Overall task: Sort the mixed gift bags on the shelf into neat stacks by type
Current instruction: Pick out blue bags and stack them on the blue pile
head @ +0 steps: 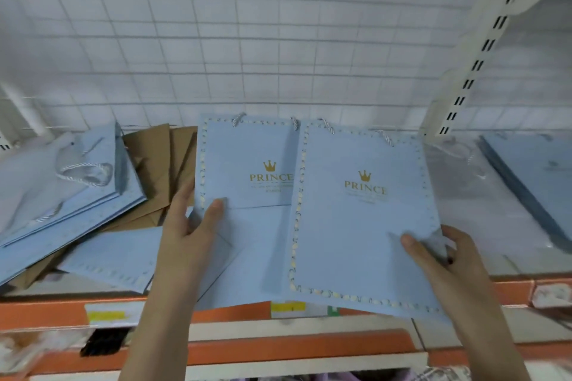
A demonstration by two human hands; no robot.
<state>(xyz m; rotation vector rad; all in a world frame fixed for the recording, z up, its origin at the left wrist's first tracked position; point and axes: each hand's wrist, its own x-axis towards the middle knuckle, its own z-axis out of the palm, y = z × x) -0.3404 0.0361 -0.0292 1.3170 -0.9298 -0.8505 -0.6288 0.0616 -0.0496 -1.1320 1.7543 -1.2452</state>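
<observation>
Two flat light-blue gift bags with a gold crown and "PRINCE" lettering are lifted over the shelf. My left hand [188, 235] pinches the lower left corner of the smaller bag [247, 164], thumb on its face. My right hand [445, 260] grips the lower right edge of the larger bag [362, 226], which overlaps the smaller one's right side. More blue bags [77, 195] lie in a loose slanted pile at the left, with brown paper bags [158, 158] beneath and behind them. Another blue bag [114, 260] lies flat under my left wrist.
The shelf has an orange front rail [235, 311] with yellow price tags. A white wire-grid back panel [247, 40] rises behind. A slotted upright post [483, 52] stands at the right, with plastic-wrapped dark blue bags [532, 182] beyond it. A lower shelf sits below.
</observation>
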